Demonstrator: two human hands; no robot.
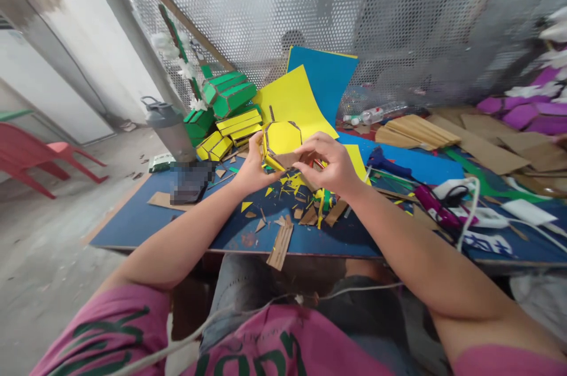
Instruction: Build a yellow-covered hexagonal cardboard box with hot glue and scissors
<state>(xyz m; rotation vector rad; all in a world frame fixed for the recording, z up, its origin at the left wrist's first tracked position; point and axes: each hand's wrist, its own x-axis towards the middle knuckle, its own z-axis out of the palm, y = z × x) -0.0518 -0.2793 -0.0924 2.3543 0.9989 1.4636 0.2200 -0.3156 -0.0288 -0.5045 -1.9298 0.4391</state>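
Note:
Both my hands hold a yellow-faced cardboard piece (282, 139) with a many-sided outline, raised a little above the blue table (146, 219). My left hand (252, 168) grips its left edge with the fingers curled. My right hand (328, 164) pinches the brown cardboard flap at its lower right. Directly beneath my hands, yellow and brown offcuts (301, 206) lie scattered on the table.
Green and yellow cardboard boxes (228, 113) are stacked behind, with yellow and blue sheets (310, 90). A grey shaker bottle (170, 128) stands at the left. A blue glue gun (384, 160), a pink tool (436, 206), white cables and cardboard strips (416, 131) lie at the right. Red chairs (39, 160) stand on the floor.

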